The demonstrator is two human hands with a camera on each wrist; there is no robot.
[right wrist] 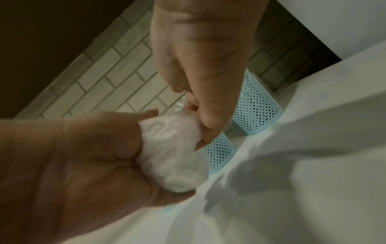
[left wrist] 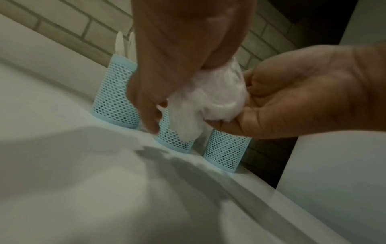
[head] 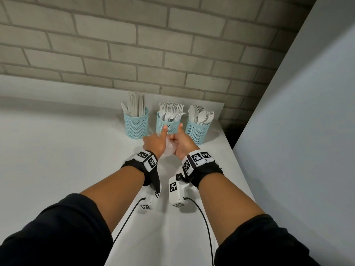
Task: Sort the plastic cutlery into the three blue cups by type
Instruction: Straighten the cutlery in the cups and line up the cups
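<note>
Three blue mesh cups stand in a row at the back of the white table. The left cup (head: 136,125) holds knives, the middle cup (head: 166,124) forks, and the right cup (head: 196,131) spoons. Just in front of the middle cup, my left hand (head: 154,143) and right hand (head: 181,144) meet, and both grip a crumpled clear plastic bag (head: 170,150). In the left wrist view the bag (left wrist: 213,95) is bunched between the two palms. In the right wrist view my right fingers (right wrist: 208,122) pinch its top edge (right wrist: 173,148). No loose cutlery shows on the table.
A grey brick wall (head: 134,54) rises right behind the cups. The table's right edge (head: 240,169) runs diagonally, with a dark gap and a tall pale panel (head: 307,131) beyond it. Two cables (head: 203,217) trail from my wrists over the near table.
</note>
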